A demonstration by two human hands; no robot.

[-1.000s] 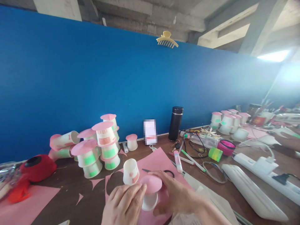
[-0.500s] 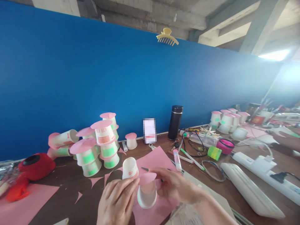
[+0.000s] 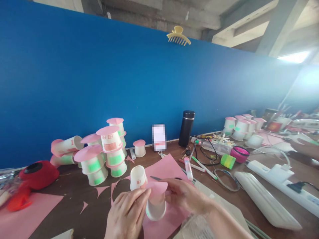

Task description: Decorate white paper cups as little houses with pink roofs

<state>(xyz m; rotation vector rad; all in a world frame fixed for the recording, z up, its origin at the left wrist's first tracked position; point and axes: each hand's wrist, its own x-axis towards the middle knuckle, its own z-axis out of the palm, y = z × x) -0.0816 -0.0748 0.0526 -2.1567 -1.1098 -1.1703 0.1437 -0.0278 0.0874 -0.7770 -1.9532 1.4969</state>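
While hands grip it, cup gapes

No readable text, brand or number anywhere. Red window-like marks on the paper cups at nine o'clock are drawings; the card at centre is blurred.

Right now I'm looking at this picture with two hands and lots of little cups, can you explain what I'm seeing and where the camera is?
There is no machine here: a person wears a camera on the head, looking forward and down at their own bare hands. The left hand and right hand together hold a pink paper disc on top of a white paper cup, over a pink paper sheet on a brown table. Another small cup stands just behind. To the left is a pile of finished pink-topped cups; further back stand a black flask and pens, against a blue wall.
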